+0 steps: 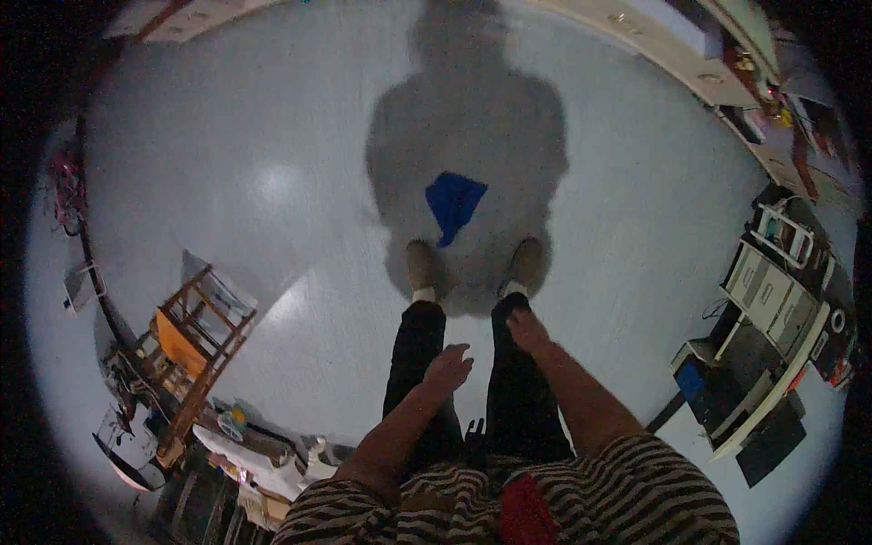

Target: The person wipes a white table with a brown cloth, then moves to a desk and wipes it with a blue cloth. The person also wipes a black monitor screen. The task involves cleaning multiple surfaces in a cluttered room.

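Observation:
A crumpled blue cloth (454, 203) lies on the pale floor, a little beyond my shoes and within my shadow. My left hand (449, 368) is over the inner side of my left trouser leg, its fingers apart and nothing seen in it. Against my right trouser leg, near the shin, is my right hand (527, 330); its fingers are partly hidden, and no object shows in it. Both hands are nearer to me than the cloth and do not touch it.
At the left stands a wooden frame (204, 320) with an orange panel. White drawers (761, 289) and a desk with a curved edge are at the right. Cabinets (671, 61) line the far right side. A white plastic chair (255, 460) and other items stand at lower left.

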A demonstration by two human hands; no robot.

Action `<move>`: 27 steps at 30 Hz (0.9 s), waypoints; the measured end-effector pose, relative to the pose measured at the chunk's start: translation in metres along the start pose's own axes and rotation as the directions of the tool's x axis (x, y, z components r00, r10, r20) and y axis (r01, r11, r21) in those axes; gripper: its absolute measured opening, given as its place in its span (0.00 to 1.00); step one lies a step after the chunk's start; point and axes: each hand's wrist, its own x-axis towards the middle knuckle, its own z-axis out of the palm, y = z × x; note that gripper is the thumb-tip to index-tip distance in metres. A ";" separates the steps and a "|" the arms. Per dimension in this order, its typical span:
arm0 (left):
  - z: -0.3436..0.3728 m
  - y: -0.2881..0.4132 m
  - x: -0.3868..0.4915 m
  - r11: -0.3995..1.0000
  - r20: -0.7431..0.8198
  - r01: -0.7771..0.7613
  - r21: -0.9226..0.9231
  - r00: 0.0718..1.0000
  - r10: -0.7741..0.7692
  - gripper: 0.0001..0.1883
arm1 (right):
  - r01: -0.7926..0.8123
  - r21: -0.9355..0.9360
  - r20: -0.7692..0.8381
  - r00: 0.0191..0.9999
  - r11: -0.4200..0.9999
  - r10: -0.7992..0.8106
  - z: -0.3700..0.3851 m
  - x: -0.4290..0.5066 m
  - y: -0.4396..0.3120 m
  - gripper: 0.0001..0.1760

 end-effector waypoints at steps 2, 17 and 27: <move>0.005 -0.005 0.021 0.999 -0.013 -0.017 -0.030 1.000 0.017 0.28 | 0.070 0.097 -0.151 0.987 0.993 -0.055 0.008 0.066 0.015 0.23; 0.009 0.028 0.073 0.953 0.027 -0.043 -0.298 0.998 0.054 0.27 | -0.130 0.436 0.251 0.968 0.891 0.019 0.014 0.377 -0.123 0.26; 0.003 0.013 0.068 0.968 0.049 0.029 -0.248 0.999 -0.018 0.25 | -0.086 0.480 -0.100 0.983 0.873 0.151 -0.007 0.338 -0.141 0.32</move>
